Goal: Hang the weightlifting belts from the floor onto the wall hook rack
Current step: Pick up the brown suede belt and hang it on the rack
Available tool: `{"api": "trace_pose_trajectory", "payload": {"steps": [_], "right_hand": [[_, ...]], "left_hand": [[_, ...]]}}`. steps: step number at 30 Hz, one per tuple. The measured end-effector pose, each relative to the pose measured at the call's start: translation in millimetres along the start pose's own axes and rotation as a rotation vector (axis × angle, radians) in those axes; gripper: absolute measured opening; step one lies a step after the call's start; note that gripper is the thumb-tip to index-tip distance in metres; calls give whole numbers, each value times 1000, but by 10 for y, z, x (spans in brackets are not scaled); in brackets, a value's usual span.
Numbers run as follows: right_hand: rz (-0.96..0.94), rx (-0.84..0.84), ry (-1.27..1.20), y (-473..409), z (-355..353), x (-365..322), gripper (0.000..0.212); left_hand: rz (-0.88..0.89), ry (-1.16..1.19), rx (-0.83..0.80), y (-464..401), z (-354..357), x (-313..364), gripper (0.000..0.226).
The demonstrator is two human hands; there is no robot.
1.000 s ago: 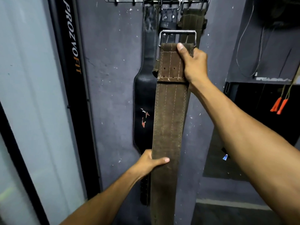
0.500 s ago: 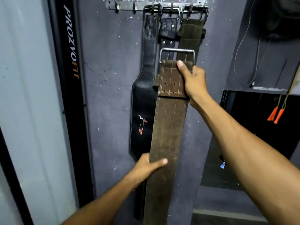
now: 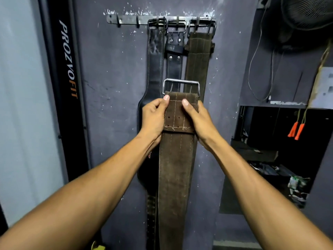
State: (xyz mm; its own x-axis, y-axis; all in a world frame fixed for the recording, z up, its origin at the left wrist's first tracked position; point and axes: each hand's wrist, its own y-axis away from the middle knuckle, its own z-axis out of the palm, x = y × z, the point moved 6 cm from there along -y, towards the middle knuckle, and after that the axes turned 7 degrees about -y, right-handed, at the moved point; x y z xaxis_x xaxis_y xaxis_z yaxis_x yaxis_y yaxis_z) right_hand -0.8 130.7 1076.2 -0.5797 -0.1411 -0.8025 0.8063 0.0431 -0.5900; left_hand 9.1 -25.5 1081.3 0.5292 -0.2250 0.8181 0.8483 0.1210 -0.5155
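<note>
**Belt held up by both hands, buckle aimed at the rack**

Belt (image 3: 177,159) in brown suede hangs straight down in front of the wall, its steel buckle (image 3: 181,86) at the top and its tail running out of view below. I hold it just under the buckle so the metal loop stands free above my fingers, ready to go over a hook. My left hand (image 3: 154,118) grips the left edge, thumb on the face; my right hand (image 3: 197,120) grips the right edge the same way. The two hands are level, one at each edge of the strap, which keeps the buckle square to the wall.

The buckle is well below the rack (image 3: 160,19), so I judge the lift is not yet done. Three belts already hang there: a black one (image 3: 155,56), a narrow black one (image 3: 173,60) and an olive one (image 3: 198,58). They fill the right side. Two hooks (image 3: 128,21) at the left look bare, and I would steer toward those, since crowding onto a taken hook could knock a hanging buckle off.
</note>
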Motion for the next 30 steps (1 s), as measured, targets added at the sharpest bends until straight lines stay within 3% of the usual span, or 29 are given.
{"api": "trace_pose_trajectory", "payload": {"steps": [7, 11, 13, 15, 18, 20, 27, 30], "right_hand": [[28, 93, -82, 588, -2, 634, 21], [141, -32, -256, 780, -11, 791, 19], [282, -107, -189, 1086, 3, 1141, 19], [379, -110, -132, 1368, 42, 1444, 21], [450, -1, -214, 1530, 55, 1632, 39], [484, -26, -259, 1596, 37, 1724, 48], [598, -31, -204, 1959, 0, 2090, 33], [593, -124, -197, 1910, -38, 1993, 52]], "left_hand": [[37, 37, -35, -101, 135, 26, 24], [53, 34, -63, -91, 154, 5, 24], [69, 25, -70, -126, 149, 90, 24], [90, 23, -80, -180, 141, 184, 24], [103, 23, -91, -186, 158, 219, 24], [102, 21, -81, -183, 156, 212, 24], [105, 45, -41, -226, 79, 305, 25], [108, 39, -14, -214, 42, 306, 25]]}}
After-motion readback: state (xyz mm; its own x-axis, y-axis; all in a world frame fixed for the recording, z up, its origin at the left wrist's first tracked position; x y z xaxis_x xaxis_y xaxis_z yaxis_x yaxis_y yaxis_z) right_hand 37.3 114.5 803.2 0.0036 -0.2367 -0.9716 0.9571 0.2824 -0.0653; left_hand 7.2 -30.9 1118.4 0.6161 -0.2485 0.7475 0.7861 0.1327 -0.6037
